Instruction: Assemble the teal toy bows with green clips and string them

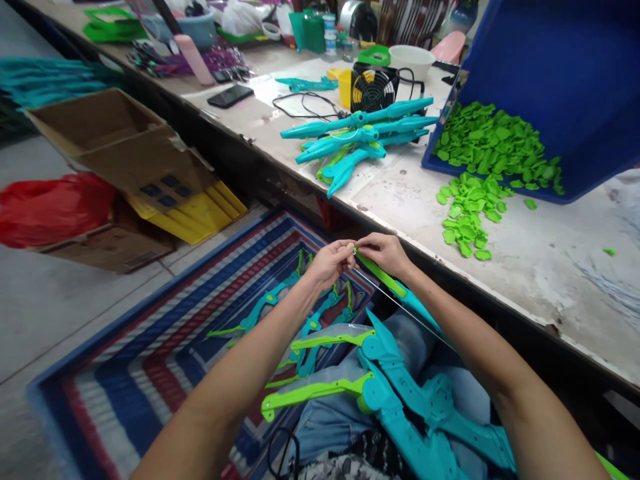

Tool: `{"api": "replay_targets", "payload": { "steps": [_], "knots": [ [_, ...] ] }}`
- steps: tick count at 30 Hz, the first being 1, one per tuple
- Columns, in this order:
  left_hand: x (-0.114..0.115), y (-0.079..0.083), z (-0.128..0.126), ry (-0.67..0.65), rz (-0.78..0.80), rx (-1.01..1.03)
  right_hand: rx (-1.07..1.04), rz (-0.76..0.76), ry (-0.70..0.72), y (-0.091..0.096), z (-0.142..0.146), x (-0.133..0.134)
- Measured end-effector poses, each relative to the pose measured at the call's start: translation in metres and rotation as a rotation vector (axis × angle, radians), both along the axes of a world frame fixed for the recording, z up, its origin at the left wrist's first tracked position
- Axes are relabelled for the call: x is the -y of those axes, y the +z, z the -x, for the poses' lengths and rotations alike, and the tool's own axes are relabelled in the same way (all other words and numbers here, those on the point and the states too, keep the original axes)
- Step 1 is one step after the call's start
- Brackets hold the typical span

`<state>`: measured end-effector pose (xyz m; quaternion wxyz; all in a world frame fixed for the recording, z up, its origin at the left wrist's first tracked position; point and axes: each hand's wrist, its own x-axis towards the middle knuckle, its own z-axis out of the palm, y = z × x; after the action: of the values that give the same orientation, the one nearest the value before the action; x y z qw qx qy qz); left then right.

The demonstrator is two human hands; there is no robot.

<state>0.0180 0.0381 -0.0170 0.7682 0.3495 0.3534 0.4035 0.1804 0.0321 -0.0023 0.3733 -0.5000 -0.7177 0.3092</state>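
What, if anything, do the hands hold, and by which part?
The right hand pinches the green strip near its far end; the left hand is at that tip, exact hold unclear.

One camera, worn on the person's head, looks forward and down between the forearms (245, 367), which reach in from below. The lap (325, 400) sits closest, along the bottom; the left hand (331, 263) and right hand (386, 253) come farther out, near the middle, by the near edge of the worktop (545, 287). That edge slants from upper left to lower right, so the worktop is seen obliquely from above, its far side at the top, with floor (30, 313) at left.
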Motion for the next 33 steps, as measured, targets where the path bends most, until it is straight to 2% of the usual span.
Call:
{"api": "replay_targets", "payload": {
  "steps": [5,9,11,13,16,18,19,21,23,25,27,31,33],
  "knots": [
    [0.001,0.0,0.003,-0.005,0.022,-0.009,0.108,0.007,0.048,0.0,0.002,-0.003],
    [0.004,0.003,0.005,-0.035,-0.003,-0.264,0.283,-0.122,-0.016,-0.002,0.007,-0.005],
    [0.009,0.003,0.004,0.011,-0.14,-0.461,0.342,-0.187,-0.118,-0.001,-0.003,-0.015],
    [0.017,0.002,0.002,0.119,-0.371,-0.6,0.343,-0.233,-0.291,0.006,-0.024,-0.032],
    [0.029,0.004,-0.001,0.208,-0.621,-0.595,0.247,-0.294,-0.615,0.026,-0.057,-0.052],
    [0.031,0.008,-0.003,0.144,-0.659,-0.533,0.146,-0.337,-0.697,0.038,-0.059,-0.046],
    [0.028,0.01,-0.004,0.094,-0.628,-0.503,0.094,-0.347,-0.657,0.042,-0.052,-0.036],
    [0.019,0.016,-0.005,0.021,-0.452,-0.411,-0.001,-0.324,-0.457,0.041,-0.025,-0.005],
    [0.009,0.021,-0.006,-0.003,-0.203,-0.279,-0.062,-0.269,-0.264,0.031,0.008,0.028],
    [0.001,0.026,-0.005,0.017,-0.073,-0.213,-0.103,-0.217,-0.21,0.016,0.034,0.052],
    [-0.001,0.032,0.0,0.057,-0.138,-0.307,-0.143,-0.178,-0.229,0.003,0.047,0.062],
    [0.004,0.044,0.013,0.089,-0.436,-0.647,-0.188,-0.152,-0.253,-0.006,0.053,0.056],
    [0.006,0.046,0.017,0.043,-0.415,-0.673,-0.188,-0.146,-0.276,-0.005,0.057,0.054]
  ]
}}
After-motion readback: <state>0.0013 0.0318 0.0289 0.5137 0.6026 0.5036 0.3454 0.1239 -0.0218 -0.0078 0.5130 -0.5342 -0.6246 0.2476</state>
